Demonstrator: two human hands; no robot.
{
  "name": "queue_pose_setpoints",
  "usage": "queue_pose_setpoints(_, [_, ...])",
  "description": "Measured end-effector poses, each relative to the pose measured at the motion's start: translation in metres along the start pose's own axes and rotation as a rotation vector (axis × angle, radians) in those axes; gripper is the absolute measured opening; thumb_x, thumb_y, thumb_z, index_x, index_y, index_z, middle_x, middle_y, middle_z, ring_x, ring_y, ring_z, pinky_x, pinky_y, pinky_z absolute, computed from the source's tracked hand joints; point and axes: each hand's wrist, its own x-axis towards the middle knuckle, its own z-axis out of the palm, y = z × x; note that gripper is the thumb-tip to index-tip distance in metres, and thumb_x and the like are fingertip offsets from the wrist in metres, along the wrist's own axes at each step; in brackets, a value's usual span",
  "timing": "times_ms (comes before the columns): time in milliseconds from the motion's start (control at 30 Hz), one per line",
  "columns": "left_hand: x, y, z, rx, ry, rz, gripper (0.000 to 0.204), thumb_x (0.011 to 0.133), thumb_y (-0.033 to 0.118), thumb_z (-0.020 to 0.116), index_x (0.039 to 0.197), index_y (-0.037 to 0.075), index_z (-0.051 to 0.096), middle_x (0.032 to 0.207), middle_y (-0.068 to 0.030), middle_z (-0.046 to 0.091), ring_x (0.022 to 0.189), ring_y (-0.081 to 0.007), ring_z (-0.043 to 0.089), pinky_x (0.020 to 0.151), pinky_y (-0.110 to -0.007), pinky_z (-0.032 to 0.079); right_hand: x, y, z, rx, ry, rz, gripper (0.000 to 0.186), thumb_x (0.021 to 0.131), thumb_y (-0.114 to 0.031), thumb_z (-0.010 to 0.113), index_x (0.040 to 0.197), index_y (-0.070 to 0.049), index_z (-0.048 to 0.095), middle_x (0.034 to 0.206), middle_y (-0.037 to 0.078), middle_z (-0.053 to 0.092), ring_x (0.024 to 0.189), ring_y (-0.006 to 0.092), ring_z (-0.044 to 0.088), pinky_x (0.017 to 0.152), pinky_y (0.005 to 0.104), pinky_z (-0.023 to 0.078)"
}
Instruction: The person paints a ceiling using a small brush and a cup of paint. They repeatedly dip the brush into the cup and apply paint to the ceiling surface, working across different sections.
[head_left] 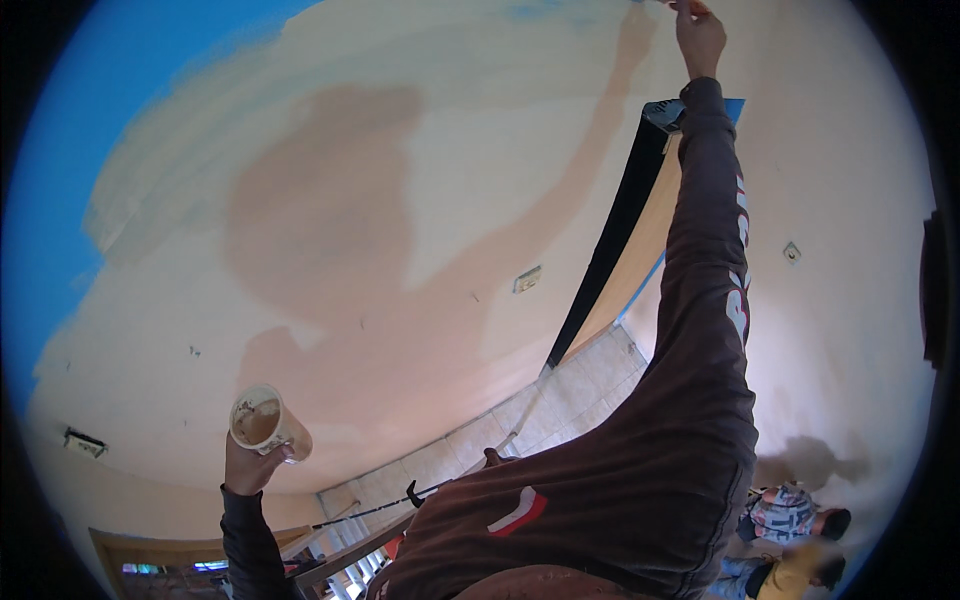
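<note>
At the lower left, my left hand [252, 467] is closed around a pale plastic cup [292, 432] that is tipped so its mouth faces me. Light beige-brown paint [259, 422] lies inside, with smears round the rim. My right arm is stretched high at the upper right, and my right hand [701, 40] is closed at the top edge of the view. Its fingers pinch something that is mostly cut off there. Before me the wall [450, 140] is covered in cream paint with streaky edges, and bright blue [50, 220] shows at the far left.
A tall dark-edged wooden panel [625, 255] stands beyond my right arm. Wall boxes [527, 279] sit in the painted surface. Below are floor tiles [600, 370] and what looks like a ladder [355, 575]. Two people [790, 515] are low at the right.
</note>
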Motion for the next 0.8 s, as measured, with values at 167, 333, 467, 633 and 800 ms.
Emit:
queue_pose_setpoints(167, [0.001, 0.006, 0.001, 0.001, -0.022, -0.018, 0.059, 0.066, 0.015, 0.092, 0.113, 0.0, 0.06, 0.103, -0.0063, 0.068, 0.093, -0.0144, 0.066, 0.082, -0.031, 0.054, 0.005, -0.016, -0.01, -0.088, 0.053, 0.001, 0.024, 0.09, -0.023, 0.062, 0.095, -0.003, 0.074, 0.081, 0.023, 0.069, 0.075, 0.0378, 0.068, 0.064, 0.0424, 0.052])
queue_pose_setpoints(333, [0.003, 0.003, -0.002, 0.051, -0.038, 0.011, 0.061, 0.066, 0.014, 0.092, 0.115, -0.001, 0.06, 0.105, -0.007, 0.068, 0.096, -0.0154, 0.065, 0.085, -0.032, 0.054, 0.003, -0.013, 0.002, -0.042, -0.004, -0.061, 0.023, 0.089, -0.022, 0.062, 0.095, -0.004, 0.074, 0.081, 0.024, 0.069, 0.076, 0.0389, 0.068, 0.066, 0.0422, 0.052])
queue_pose_setpoints(467, [0.003, -0.003, -0.004, 0.032, -0.053, -0.012, 0.061, 0.066, 0.013, 0.091, 0.116, 0.0, 0.059, 0.105, -0.0076, 0.068, 0.097, -0.0164, 0.065, 0.087, -0.033, 0.053, 0.013, -0.01, -0.004, -0.092, 0.052, -0.025, 0.023, 0.089, -0.023, 0.063, 0.094, -0.005, 0.075, 0.081, 0.02, 0.07, 0.076, 0.0357, 0.069, 0.066, 0.0415, 0.052])
queue_pose_setpoints(633, [-0.001, 0.003, -0.002, 0.032, -0.035, 0.0, 0.06, 0.067, 0.013, 0.091, 0.116, -0.001, 0.059, 0.106, -0.0078, 0.068, 0.098, -0.0165, 0.065, 0.088, -0.033, 0.053, -0.001, -0.021, -0.002, 0.075, -0.08, -0.046, 0.023, 0.09, -0.021, 0.062, 0.095, -0.002, 0.074, 0.082, 0.017, 0.072, 0.075, 0.0329, 0.068, 0.068, 0.0404, 0.052])
queue_pose_setpoints(800, [0.002, 0.0, -0.004, 0.032, -0.072, -0.013, 0.062, 0.066, 0.014, 0.091, 0.116, -0.001, 0.059, 0.107, -0.0079, 0.067, 0.099, -0.0163, 0.065, 0.088, -0.033, 0.052, 0.009, 0.012, -0.011, -0.086, -0.015, -0.038, 0.033, 0.093, -0.044, 0.058, 0.097, -0.018, 0.077, 0.085, 0.009, 0.074, 0.081, 0.0296, 0.07, 0.071, 0.0377, 0.053])
